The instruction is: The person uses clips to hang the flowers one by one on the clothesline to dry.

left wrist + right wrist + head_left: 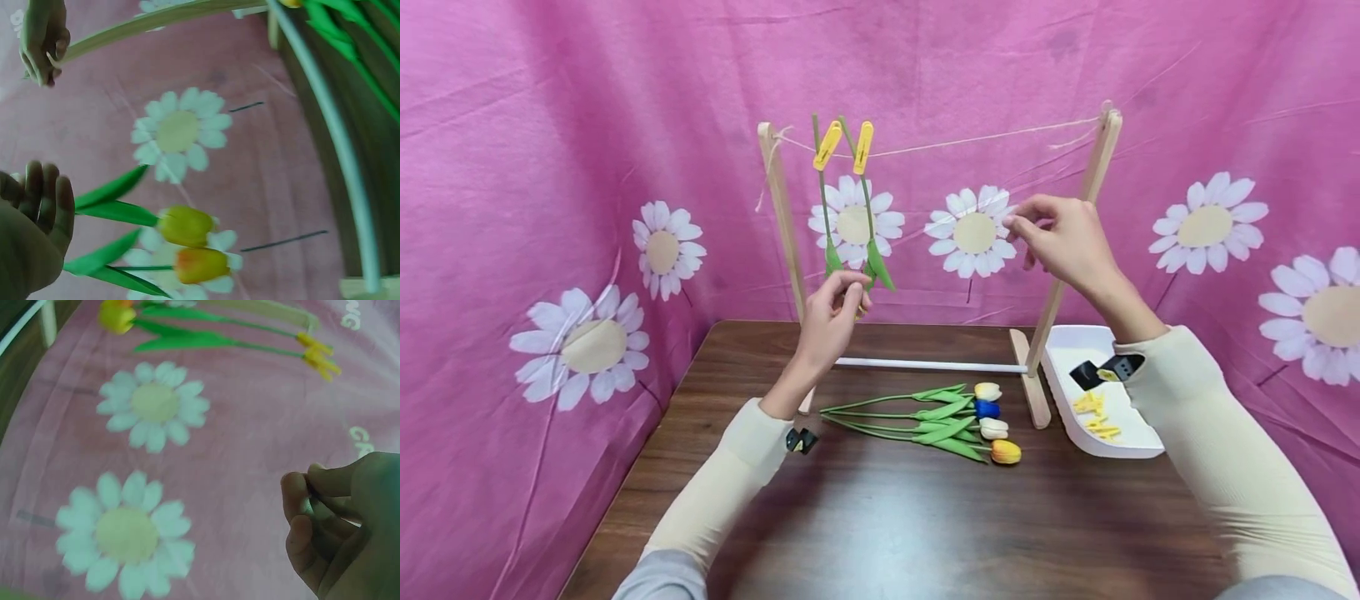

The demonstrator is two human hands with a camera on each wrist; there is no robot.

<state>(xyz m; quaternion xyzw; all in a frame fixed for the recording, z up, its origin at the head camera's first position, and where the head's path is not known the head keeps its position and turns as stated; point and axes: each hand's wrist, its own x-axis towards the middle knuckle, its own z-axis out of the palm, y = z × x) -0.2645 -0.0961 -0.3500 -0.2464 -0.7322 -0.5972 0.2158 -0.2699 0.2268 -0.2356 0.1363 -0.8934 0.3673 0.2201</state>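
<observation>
Two yellow tulips (pixel 185 226) hang upside down from a string (pixel 977 143), their stems clipped by yellow clothespins (pixel 863 148). My left hand (pixel 835 312) is in front of their leaves in the head view and hides the blooms there. In the left wrist view its fingers are slightly bent, with nothing gripped, beside the green leaves (pixel 115 187). My right hand (pixel 1067 242) is raised below the string, close to the right post. Its fingers are loosely curled, thumb and index tips together, and nothing shows between them in the right wrist view (pixel 331 519).
Wooden posts (pixel 784 221) hold the string, and a white rod (pixel 932 365) joins them low down. Several tulips (pixel 940 421) in white, blue and yellow lie on the brown table (pixel 887 525). At right, a white tray (pixel 1120 451) holds yellow clothespins (pixel 1097 417).
</observation>
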